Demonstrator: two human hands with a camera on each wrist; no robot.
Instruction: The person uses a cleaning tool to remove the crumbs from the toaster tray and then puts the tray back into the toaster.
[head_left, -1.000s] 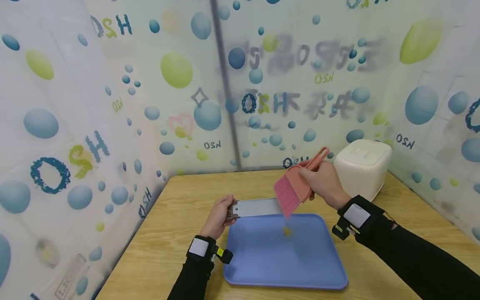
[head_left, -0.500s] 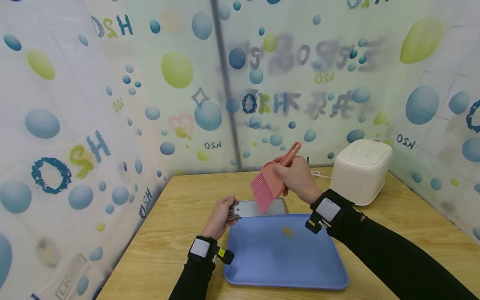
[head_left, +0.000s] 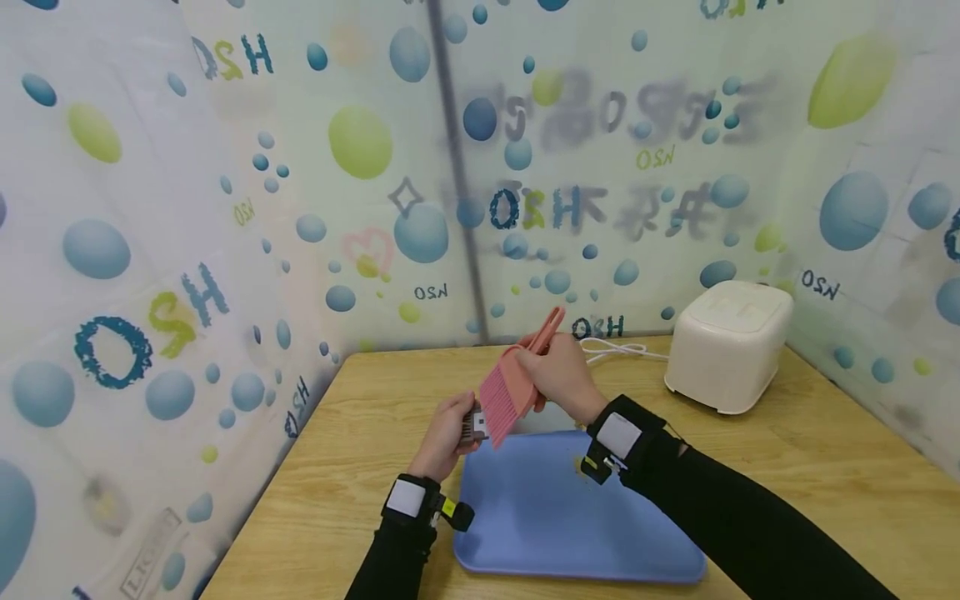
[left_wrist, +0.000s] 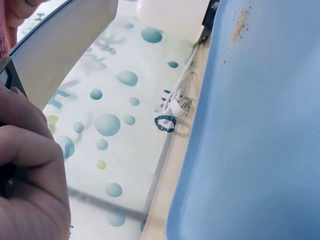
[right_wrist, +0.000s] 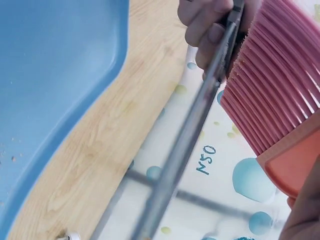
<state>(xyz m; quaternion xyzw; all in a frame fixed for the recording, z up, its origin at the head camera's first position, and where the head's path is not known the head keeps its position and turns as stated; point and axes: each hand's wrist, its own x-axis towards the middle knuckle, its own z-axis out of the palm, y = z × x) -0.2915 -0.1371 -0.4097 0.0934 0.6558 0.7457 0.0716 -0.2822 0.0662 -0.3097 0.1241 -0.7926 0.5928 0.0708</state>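
My left hand (head_left: 444, 433) grips one end of a flat, pale metal toaster crumb tray (head_left: 551, 419), held over the far edge of a blue tray (head_left: 577, 533). My right hand (head_left: 562, 375) holds a pink pastry brush (head_left: 504, 400) low, around its wide head, with the handle pointing up. In the head view the bristles overlap the crumb tray near its gripped end. Edge-on, the crumb tray (right_wrist: 185, 135) runs beside the bristles (right_wrist: 280, 70) in the right wrist view. A small heap of brown crumbs (left_wrist: 241, 24) lies on the blue tray.
A white toaster (head_left: 727, 346) stands at the back right of the wooden table (head_left: 360, 475). Its white cord (head_left: 626, 347) and plug (left_wrist: 177, 106) lie behind the blue tray. A patterned curtain (head_left: 375, 208) hangs behind and at both sides.
My right hand has moved left with the brush, from the crumb tray's far end to near my left hand. My left hand keeps its grip and has hardly moved.
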